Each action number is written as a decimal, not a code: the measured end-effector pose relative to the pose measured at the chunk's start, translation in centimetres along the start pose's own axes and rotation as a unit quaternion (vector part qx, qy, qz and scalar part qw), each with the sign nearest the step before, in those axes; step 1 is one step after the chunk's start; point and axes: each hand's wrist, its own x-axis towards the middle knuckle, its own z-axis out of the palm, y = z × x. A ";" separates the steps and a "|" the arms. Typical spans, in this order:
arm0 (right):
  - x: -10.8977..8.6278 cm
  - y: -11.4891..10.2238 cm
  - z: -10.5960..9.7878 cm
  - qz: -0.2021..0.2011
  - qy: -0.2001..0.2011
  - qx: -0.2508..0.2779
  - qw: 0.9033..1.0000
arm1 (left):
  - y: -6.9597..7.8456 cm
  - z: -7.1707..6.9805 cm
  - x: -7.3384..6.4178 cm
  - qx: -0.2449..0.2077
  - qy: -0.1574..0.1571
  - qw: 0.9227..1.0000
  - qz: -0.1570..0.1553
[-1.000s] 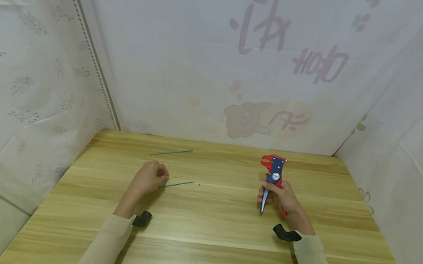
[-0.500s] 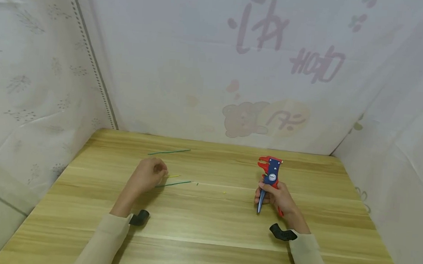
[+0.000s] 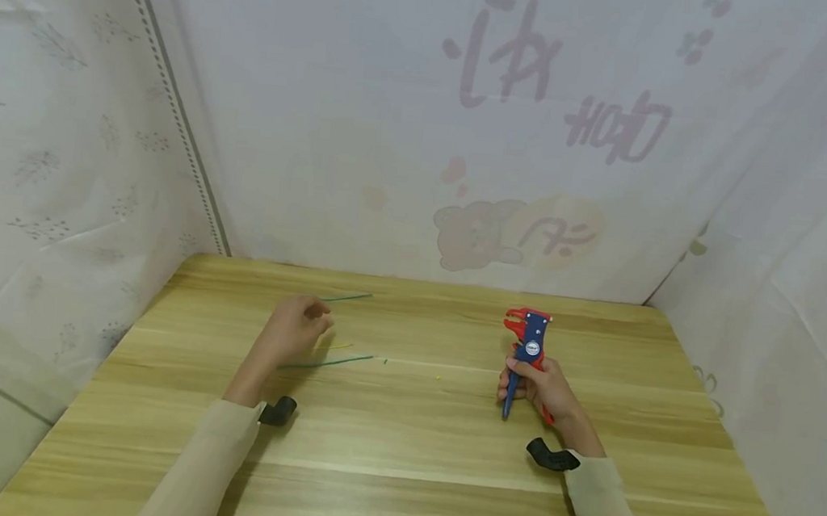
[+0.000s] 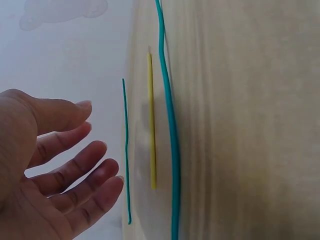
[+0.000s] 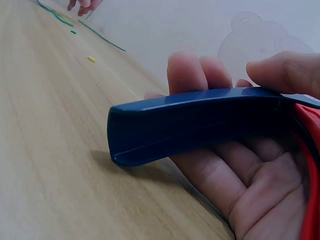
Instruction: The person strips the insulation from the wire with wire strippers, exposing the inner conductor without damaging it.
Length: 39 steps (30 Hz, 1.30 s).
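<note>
My left hand (image 3: 294, 331) hovers over the table near the far green wire (image 3: 350, 297), its fingers loosely bent and holding nothing. A short yellow wire (image 4: 152, 125) lies on the wood between the far green wire and a nearer green wire (image 4: 172, 145). Thin bare strands show at one end of the yellow wire. On the right, my right hand (image 3: 549, 386) grips a wire stripper (image 3: 535, 329) with a blue body and red jaws, thumb on the blue handle (image 5: 195, 115). The stripper's red jaws point away from me and are apart.
Two tiny cut pieces, a green bit (image 3: 386, 361) and a yellow bit (image 3: 437, 377), lie mid-table. A patterned cloth (image 3: 337, 122) hangs along the wood-grain table's (image 3: 399, 443) back edge, with more cloth at both sides.
My left hand has let go of the yellow wire, left it on the table and moved away towards the far green wire. The right hand still holds the wire stripper in about the same place.
</note>
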 end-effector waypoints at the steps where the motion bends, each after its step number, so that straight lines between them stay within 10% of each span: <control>1: 0.0 0.0 0.0 0.002 0.000 0.002 1.000 | -0.1 0.0 0.2 -0.005 0.001 1.000 0.000; 39: 0.0 0.2 -0.3 -0.008 -0.019 -0.010 1.000 | -2.3 1.0 5.7 0.012 -0.013 0.998 -0.053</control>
